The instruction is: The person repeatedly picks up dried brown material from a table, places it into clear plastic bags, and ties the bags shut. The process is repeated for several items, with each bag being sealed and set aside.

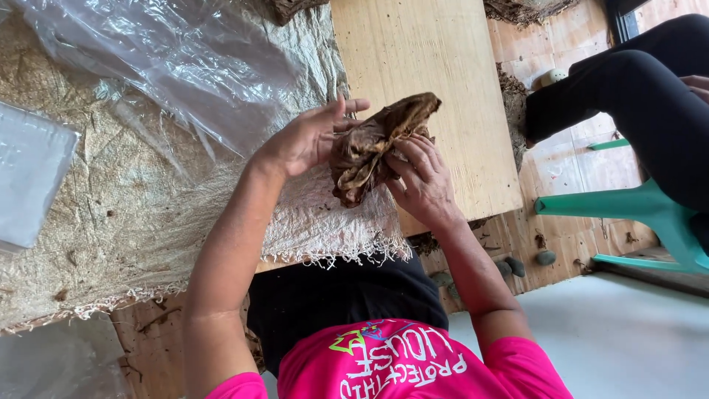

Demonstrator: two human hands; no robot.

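Two bare hands meet around a crumpled brown dried leaf [377, 144], held just above a woven burlap cloth [148, 214]. The left hand [306, 140] cups the leaf from one side, fingers spread and thumb pressed against it. The right hand [421, 177] grips the other side, fingers curled over the wrinkled folds. Nearest the camera, the person wears a bright pink shirt [391, 362]. Beyond the hands lies a pale wooden board [428, 66] on the table. Clear plastic sheeting [170, 59] rests on the cloth beside it. Farther off, another person's dark-clad legs [650, 103] rest on a green plastic chair [642, 214].
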